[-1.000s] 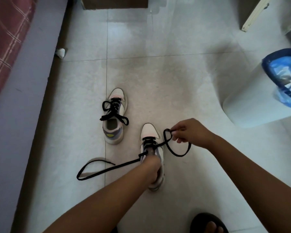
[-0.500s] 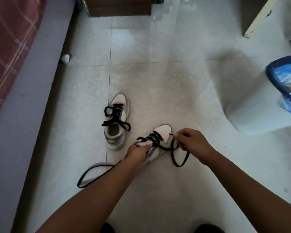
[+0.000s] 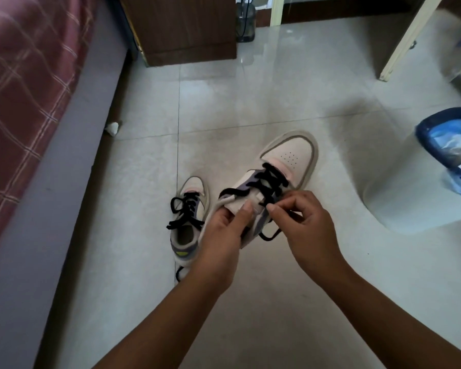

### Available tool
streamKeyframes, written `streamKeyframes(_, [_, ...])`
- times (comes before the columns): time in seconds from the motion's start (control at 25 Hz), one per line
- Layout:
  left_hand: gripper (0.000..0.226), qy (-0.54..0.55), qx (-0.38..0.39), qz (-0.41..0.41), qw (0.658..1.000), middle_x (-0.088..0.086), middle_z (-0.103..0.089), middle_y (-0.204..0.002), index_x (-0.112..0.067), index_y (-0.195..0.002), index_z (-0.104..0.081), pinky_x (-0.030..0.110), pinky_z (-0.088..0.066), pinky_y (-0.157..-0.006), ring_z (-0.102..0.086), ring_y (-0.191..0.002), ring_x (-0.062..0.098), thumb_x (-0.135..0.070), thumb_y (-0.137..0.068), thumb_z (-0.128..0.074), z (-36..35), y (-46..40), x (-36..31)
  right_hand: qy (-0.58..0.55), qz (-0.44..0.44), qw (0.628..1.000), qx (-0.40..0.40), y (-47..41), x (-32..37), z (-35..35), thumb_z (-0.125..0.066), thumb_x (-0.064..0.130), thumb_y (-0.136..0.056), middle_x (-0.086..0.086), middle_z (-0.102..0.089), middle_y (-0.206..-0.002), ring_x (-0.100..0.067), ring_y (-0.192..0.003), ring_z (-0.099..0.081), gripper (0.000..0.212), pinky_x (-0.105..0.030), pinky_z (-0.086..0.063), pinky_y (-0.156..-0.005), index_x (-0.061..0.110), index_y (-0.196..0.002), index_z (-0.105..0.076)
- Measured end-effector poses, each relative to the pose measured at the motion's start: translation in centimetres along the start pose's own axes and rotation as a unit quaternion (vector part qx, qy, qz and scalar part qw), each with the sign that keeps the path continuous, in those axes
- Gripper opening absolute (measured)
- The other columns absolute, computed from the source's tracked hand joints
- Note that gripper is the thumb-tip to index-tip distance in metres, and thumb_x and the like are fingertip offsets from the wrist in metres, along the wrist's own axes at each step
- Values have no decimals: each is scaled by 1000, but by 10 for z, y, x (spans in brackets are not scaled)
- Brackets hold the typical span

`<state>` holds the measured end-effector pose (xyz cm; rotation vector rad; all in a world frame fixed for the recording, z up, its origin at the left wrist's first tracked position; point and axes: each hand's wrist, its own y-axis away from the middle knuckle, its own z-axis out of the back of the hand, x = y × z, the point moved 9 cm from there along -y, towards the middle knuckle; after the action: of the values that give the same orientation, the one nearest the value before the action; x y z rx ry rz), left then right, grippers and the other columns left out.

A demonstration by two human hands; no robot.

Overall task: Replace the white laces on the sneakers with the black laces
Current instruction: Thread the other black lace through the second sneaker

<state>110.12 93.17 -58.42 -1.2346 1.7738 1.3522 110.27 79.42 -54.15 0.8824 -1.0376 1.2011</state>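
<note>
A cream, pink and purple sneaker (image 3: 290, 158) is lifted off the floor, toe pointing away to the right. My left hand (image 3: 224, 233) grips its heel and tongue, thumb on the tongue. My right hand (image 3: 304, 219) pinches the black lace (image 3: 270, 182) at the top eyelets. A loop of that lace (image 3: 269, 235) hangs below the shoe. The second sneaker (image 3: 189, 219) stands on the tiles to the left, threaded with a black lace whose ends lie loose. No white lace is visible.
A bed with a red checked cover (image 3: 24, 102) and grey frame runs along the left. A brown cabinet (image 3: 181, 27) stands at the back. A white bin with a blue liner (image 3: 423, 182) sits at the right. A crumpled tissue (image 3: 113, 127) lies by the bed.
My left hand has raised the sneaker from the floor and turned its toe up and to the right. My right hand has moved in from the lace loop to the eyelets.
</note>
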Motion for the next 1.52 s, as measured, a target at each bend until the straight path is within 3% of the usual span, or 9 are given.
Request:
streamKeyframes(0.24, [30,1,-17,-76,997,-2,-74,-101,-36,-89,-74,31,-53,-88,-68,-99,14,-14,-93,-54,-5,17,-19,-69,-66,994,-43,16,0,5,-64,17,-87,0,-65,-86,-2,-76,-59,9,-4,-43,-63,13,-79,-64])
streamKeyframes(0.4, [28,-7,-24,-106,994,-4,-74,-96,-40,-87,-73,22,-54,-77,-69,-95,13,-18,-89,-57,-5,25,-23,-137,-112,981,-81,23,-5,3,-63,18,-87,2,-68,-79,1,-69,-61,6,-5,-45,-60,13,-85,-66])
streamKeyframes(0.56, [16,-32,-12,-144,989,-3,-74,-99,-23,-98,-70,14,-52,-74,-69,-95,11,-23,-86,-60,-9,30,-26,-153,-105,974,-132,35,-3,4,-61,18,-89,7,-67,-79,3,-73,-61,5,-4,-44,-61,15,-86,-64])
streamKeyframes(0.8, [15,-54,-23,-147,987,-5,-73,-99,-23,-102,-66,13,-51,-73,-69,-95,9,-15,-91,-57,-8,32,-21,-262,-192,938,-124,42,-26,-10,-61,18,-89,10,-70,-79,1,-75,-65,8,-7,-48,-61,21,-85,-67])
streamKeyframes(1.04, [19,7,-5,-108,994,4,-73,-100,-16,-106,-65,19,-54,-74,-70,-95,17,-9,-92,-54,-9,32,-12,-43,37,992,-112,38,14,1,-69,6,-82,6,-64,-86,-1,-83,-59,9,-6,-43,-72,15,-82,-67])
streamKeyframes(1.16, [20,25,-33,-79,996,2,-74,-98,-23,-99,-68,18,-54,-72,-70,-95,15,-11,-92,-54,-3,34,-9,13,69,994,-89,36,19,-2,-68,7,-83,9,-64,-83,-2,-81,-59,14,-8,-45,-72,21,-84,-65])
streamKeyframes(1.28, [19,29,-42,-61,997,-1,-74,-98,-23,-103,-66,17,-54,-73,-69,-95,12,-13,-92,-54,-6,38,-10,51,93,989,-102,36,23,4,-67,10,-85,11,-64,-83,-8,-81,-61,19,-21,-50,-74,27,-89,-60])
streamKeyframes(1.4, [17,39,-58,-23,997,-4,-74,-94,-22,-103,-66,19,-56,-70,-70,-88,9,-17,-93,-53,-6,40,-8,118,193,968,-110,36,40,7,-64,11,-85,1,-60,-87,-6,-80,-55,11,-14,-47,-72,10,-95,-61])
streamKeyframes(1.52, [15,70,-70,20,995,1,-75,-94,-21,-96,-69,31,-55,-79,-71,-88,14,-19,-93,-54,-6,39,-6,143,207,962,-103,28,41,8,-63,21,-87,-4,-56,-83,-8,-73,-51,18,-15,-47,-66,4,-90,-58])
